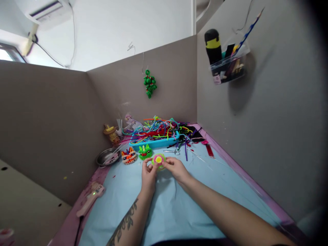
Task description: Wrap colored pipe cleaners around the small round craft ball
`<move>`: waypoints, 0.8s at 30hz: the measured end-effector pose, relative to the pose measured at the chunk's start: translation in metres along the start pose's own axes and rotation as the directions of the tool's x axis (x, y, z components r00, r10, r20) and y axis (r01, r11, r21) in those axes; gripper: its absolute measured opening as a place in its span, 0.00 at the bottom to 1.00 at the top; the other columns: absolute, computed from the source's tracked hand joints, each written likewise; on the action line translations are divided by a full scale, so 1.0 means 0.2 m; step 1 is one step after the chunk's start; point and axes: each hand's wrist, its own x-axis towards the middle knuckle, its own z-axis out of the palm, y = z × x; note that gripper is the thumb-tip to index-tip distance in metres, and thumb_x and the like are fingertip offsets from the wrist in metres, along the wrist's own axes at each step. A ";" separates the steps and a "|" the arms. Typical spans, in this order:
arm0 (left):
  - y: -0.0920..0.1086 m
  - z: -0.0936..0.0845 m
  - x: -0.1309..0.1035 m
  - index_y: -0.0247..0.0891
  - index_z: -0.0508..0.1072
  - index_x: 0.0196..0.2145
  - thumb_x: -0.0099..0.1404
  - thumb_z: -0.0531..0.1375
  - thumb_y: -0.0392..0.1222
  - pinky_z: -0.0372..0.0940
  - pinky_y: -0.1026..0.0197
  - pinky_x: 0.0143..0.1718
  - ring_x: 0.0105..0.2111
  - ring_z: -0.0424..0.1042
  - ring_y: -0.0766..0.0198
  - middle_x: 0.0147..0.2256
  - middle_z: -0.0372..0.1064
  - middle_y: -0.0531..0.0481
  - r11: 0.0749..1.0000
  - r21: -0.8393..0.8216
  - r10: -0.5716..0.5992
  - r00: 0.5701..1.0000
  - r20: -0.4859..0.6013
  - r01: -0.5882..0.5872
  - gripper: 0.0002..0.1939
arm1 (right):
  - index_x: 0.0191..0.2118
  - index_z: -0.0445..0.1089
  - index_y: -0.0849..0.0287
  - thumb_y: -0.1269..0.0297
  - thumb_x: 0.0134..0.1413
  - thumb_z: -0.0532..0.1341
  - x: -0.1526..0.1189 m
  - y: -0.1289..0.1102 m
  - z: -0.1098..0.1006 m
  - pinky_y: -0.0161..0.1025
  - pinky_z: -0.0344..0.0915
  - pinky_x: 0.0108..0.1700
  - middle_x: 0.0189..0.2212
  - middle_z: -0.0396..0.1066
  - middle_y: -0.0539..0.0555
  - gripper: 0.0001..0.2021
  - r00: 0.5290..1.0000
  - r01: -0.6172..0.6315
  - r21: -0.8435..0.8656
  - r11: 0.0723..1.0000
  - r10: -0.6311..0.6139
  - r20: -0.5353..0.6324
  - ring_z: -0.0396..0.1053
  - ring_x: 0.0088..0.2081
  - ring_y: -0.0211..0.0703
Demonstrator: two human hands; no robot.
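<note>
Both hands hold a small round pipe-cleaner disc (159,159) with a yellow centre, a pink ring and a green edge, just above the light blue mat (164,205). My left hand (149,172) pinches its left side. On its right side, the fingers of my right hand (176,168) grip it. Just behind the disc sit a green pipe-cleaner figure (145,152) and an orange striped one (129,156).
A blue tray (153,141) heaped with coloured pipe cleaners stands at the back. Scissors (172,150) lie before it, a metal dish (107,158) at left, a pink glue gun (89,200) at the mat's left edge. Grey partition walls enclose the desk; a wall holder (227,65) hangs at right.
</note>
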 end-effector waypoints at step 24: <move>0.01 -0.01 0.00 0.36 0.57 0.54 0.57 0.62 0.52 0.47 0.72 0.15 0.13 0.54 0.75 0.14 0.58 0.63 0.999 0.050 -0.002 1.000 0.020 0.001 0.32 | 0.23 0.72 0.62 0.50 0.23 0.74 -0.02 -0.06 0.02 0.35 0.53 0.30 0.20 0.69 0.49 0.22 0.953 -0.291 0.247 0.924 0.259 0.156 0.59 0.24 0.35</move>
